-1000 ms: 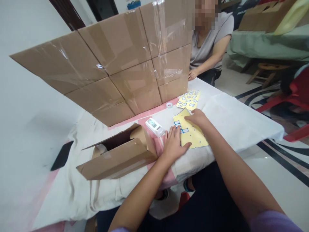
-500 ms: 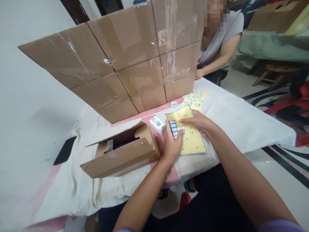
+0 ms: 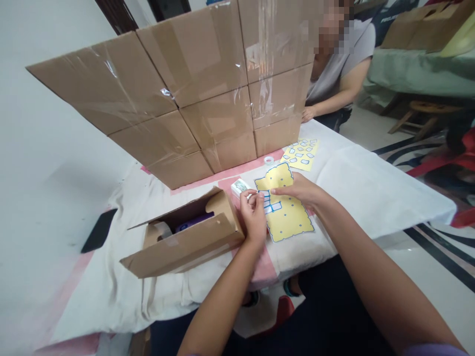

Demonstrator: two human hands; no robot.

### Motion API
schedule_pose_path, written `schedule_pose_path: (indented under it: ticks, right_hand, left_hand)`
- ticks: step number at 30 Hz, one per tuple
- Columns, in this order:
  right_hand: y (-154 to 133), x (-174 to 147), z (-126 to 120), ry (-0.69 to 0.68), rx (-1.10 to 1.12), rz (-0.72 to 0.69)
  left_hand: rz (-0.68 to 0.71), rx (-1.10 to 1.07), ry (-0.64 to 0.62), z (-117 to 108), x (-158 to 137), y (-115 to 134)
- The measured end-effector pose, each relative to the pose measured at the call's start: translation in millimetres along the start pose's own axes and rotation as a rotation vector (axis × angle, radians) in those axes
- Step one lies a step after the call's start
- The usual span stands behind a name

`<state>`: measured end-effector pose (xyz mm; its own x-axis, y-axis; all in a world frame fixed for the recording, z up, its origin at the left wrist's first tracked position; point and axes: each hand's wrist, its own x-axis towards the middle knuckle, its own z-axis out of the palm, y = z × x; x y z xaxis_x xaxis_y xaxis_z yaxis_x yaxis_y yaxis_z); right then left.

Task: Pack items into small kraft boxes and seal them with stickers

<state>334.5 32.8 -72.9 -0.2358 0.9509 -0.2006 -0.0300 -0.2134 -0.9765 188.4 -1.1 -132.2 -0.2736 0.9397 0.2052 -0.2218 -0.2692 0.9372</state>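
A yellow paper sheet with blue outlines and small dots is held up over the table's near edge, slightly bent. My right hand grips its right side, thumb on top and fingers behind. Blue-edged white rectangles lie on the sheet's left part. My left hand is closed in a pinch at the left edge, beside those rectangles; what its fingertips hold is hidden. Just behind that hand is a small white box, partly covered by the fingers.
An open cardboard box with a purple item inside stands left. A tall cardboard panel rises behind. Beyond my hands lie a tape roll and another yellow sheet. A person sits across; a black flat object lies far left.
My left hand has shifted slightly left, its thumb drawn off the sheet's face into a pinch. My right thumb has moved left over the white rectangles, and the sheet has tilted and bent.
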Motion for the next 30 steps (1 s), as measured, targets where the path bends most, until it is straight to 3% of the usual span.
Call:
schedule_pose_path:
  ticks: [8, 15, 22, 30]
  right_hand:
    - [2.7, -1.0, 7.0, -0.009, 0.003, -0.105]
    - [5.0, -1.1, 6.1, -0.077, -0.042, -0.168]
    - [-4.1, -7.8, 5.7, 0.067, -0.142, -0.163]
    - [-8.0, -8.9, 3.0, 0.132, -0.23, -0.177]
  left_hand:
    - [0.102, 0.18, 0.0, -2.7, -3.0, 3.7]
    - [0.418, 0.452, -0.049, -8.1, -3.2, 5.7]
    - [0.408, 0.457, -0.026, -8.6, -2.3, 12.1]
    - [0.433, 0.484, 0.01, -7.7, 0.2, 9.1]
